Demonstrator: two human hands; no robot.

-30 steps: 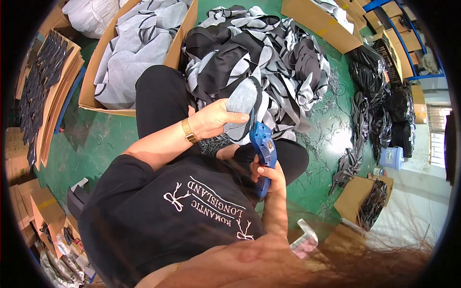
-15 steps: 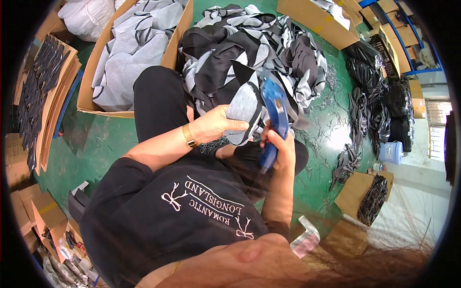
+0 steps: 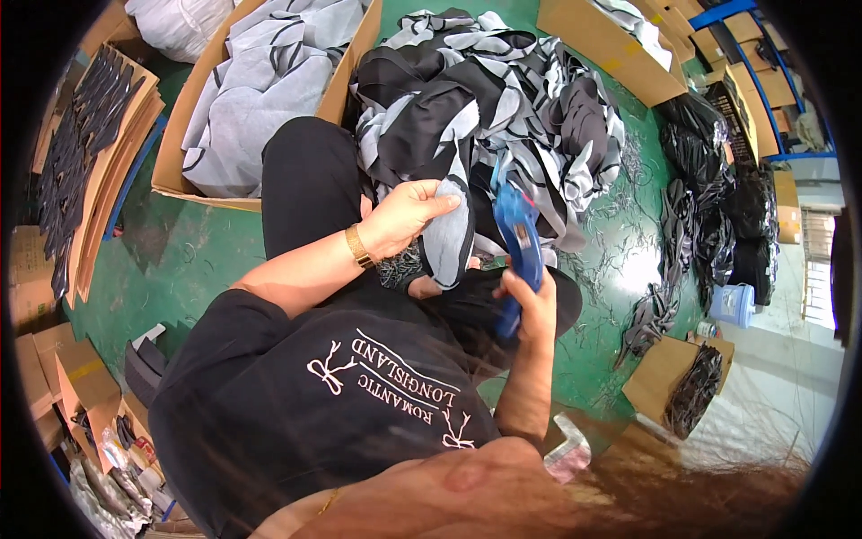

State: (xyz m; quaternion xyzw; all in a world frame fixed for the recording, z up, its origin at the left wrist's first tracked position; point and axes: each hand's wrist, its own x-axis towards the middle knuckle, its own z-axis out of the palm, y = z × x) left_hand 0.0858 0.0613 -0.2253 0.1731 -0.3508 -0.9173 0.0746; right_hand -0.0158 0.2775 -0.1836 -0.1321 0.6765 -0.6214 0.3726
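My left hand [image 3: 404, 216] pinches a grey fabric piece with dark edging [image 3: 447, 235] between thumb and fingers. The piece hangs down over my lap, its upper end close to the heap of black and grey fabric [image 3: 431, 121]. My right hand [image 3: 536, 301] is wrapped round the handle of blue electric scissors [image 3: 523, 241]. Their head points up and away from me, apart from the fabric piece on its right side. Motion blurs the scissors' tip.
Left of my knee stands a cardboard box [image 3: 356, 72] of grey fabric pieces. Another cardboard box [image 3: 597, 49] is at the far right. Black plastic bags [image 3: 696, 139] line the right side, near a pale blue bucket [image 3: 732, 305]. Thread scraps litter the green floor [image 3: 597, 314].
The scissors have moved slightly down and away from the fabric piece. The piece has turned to hang narrower and lower in my left hand. The whole view has shifted a little.
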